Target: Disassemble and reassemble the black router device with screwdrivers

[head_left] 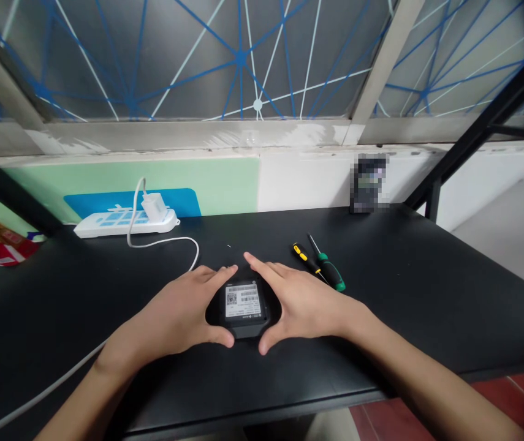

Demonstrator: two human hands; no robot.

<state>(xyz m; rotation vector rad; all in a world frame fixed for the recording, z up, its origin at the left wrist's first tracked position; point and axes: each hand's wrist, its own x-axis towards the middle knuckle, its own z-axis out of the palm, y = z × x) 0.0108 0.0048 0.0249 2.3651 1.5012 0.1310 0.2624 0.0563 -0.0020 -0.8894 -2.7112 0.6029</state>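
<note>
A small black box-shaped device [244, 326] lies on the black tabletop, with a white printed label [243, 300] facing up that carries barcodes and a square code. On its left side my left hand [186, 312] curves around it, thumb toward the front and fingers toward the back. My right hand [305, 301] mirrors this on the right, fingers stretched and thumb apart. Both hands are open; whether they touch the device's sides is unclear. Just beyond my right hand lie a yellow-and-black screwdriver [306, 258] and a green-and-black screwdriver [330, 271].
At the back left sits a white power strip [126, 224] with a plugged-in charger [154, 207]; its white cable [165, 241] runs toward my left arm. A red package [2, 242] is at far left. A blurred dark object [368, 184] leans against the back wall. Black frame bars flank the table [427, 294].
</note>
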